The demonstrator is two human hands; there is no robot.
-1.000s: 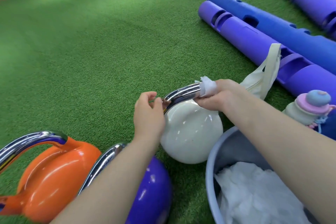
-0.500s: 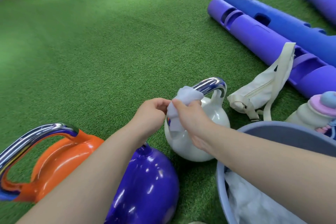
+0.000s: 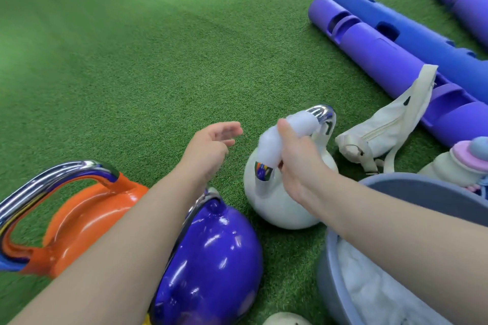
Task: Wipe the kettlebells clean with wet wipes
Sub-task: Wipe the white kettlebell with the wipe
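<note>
Green artificial turf (image 3: 148, 66) covers the floor, brighter toward the far edge.

Three kettlebells stand on the green artificial turf (image 3: 132, 60): orange steel-handled kettlebell (image 3: 87, 219) leftmost, glossy purple kettlebell (image 3: 216, 258) beside it, white kettlebell (image 3: 277, 206) farther right. Grey plastic basin (image 3: 422, 190) lies right of the white one; cream fabric pouch (image 3: 380, 137) behind the basin.

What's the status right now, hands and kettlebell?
Right hand grips wet wipe around white kettlebell handle. Left hand open, off the bell, holding nothing. Purple kettlebell close beside, not blocking.
</note>
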